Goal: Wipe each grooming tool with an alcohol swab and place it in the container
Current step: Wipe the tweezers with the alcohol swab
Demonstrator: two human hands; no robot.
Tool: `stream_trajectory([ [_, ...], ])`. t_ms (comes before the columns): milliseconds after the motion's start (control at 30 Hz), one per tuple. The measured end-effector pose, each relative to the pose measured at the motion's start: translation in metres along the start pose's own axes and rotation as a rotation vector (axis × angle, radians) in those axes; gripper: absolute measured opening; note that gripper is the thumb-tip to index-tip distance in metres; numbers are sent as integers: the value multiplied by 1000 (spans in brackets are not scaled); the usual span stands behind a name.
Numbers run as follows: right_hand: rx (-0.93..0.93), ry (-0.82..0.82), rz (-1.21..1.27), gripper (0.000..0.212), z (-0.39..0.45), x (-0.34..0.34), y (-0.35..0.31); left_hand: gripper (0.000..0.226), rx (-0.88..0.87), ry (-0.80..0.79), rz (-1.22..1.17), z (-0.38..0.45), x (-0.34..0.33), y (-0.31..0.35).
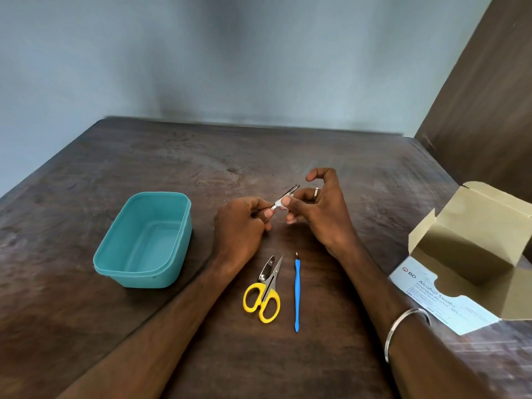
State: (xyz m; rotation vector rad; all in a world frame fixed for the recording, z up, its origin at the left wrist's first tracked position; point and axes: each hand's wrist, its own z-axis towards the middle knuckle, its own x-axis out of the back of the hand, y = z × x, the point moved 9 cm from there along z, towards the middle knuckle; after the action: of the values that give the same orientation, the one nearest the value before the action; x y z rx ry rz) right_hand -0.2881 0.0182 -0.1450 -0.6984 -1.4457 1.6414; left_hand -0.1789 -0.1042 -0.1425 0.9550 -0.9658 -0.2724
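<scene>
My left hand [240,226] grips the near end of slim metal tweezers [289,192] held above the table, tips pointing up and to the right. My right hand [319,208] pinches a small white alcohol swab [280,203] around the tweezers' middle between thumb and fingers. A teal plastic container [115,254] sits empty to the left. On the table near me lie yellow-handled scissors [263,298], a metal nail clipper [266,269] partly under their blades, and a thin blue-handled tool [297,295].
An open cardboard box of alcohol swabs [475,254] stands at the right, its printed flap lying flat on the dark wooden table [201,156]. A grey wall runs behind the table, and a brown panel rises at the far right.
</scene>
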Motion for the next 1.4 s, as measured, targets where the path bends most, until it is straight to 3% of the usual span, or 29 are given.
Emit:
stream_trajectory([
  [433, -5, -44, -2, 53, -4, -11, -3, 13, -54, -44, -144, 2, -4, 3],
  [1000, -25, 151, 133, 52, -3, 23, -6, 15, -42, -44, -73, 2, -10, -2],
  [1400, -40, 21, 94, 51, -2, 2, -3, 14, -32, -15, -74, 3, -5, -3],
])
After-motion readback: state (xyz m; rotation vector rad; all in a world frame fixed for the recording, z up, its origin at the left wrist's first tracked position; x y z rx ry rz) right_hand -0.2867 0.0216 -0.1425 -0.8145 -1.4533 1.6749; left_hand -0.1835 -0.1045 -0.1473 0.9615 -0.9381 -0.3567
